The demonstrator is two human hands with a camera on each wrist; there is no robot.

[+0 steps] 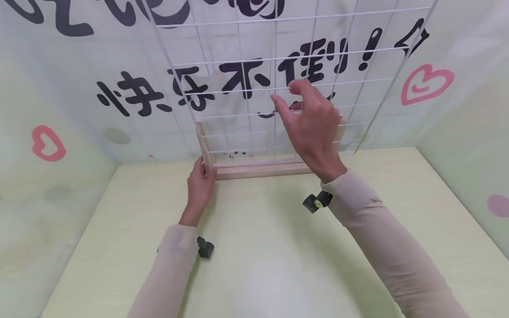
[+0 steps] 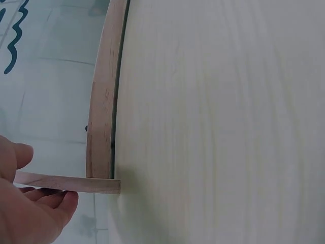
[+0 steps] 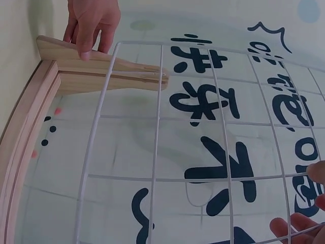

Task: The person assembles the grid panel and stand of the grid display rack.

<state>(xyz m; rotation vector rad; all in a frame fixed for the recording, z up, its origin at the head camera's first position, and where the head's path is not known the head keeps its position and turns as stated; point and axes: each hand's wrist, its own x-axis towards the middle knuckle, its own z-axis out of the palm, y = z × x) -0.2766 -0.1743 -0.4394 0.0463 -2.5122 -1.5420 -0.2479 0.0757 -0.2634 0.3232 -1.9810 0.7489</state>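
A pale wooden stand (image 1: 263,171) rests at the back of the table, a long bar with an upright (image 1: 204,147) at its left end. My left hand (image 1: 201,184) grips that upright; in the left wrist view, thumb and fingers lie on opposite sides of the wood (image 2: 71,183). A large white wire grid (image 1: 292,57) stands tilted over the stand. My right hand (image 1: 314,125) holds it near the middle, thumb and fingers bent at the wires; in the right wrist view, wires cross its fingers (image 3: 303,227). Whether the grid's lower edge touches the bar, I cannot tell.
The pale tabletop (image 1: 250,254) stretches in front of the stand. Behind it rises a wall with large black lettering (image 1: 134,94) and pink hearts (image 1: 427,84). Side walls (image 1: 487,120) border the table left and right.
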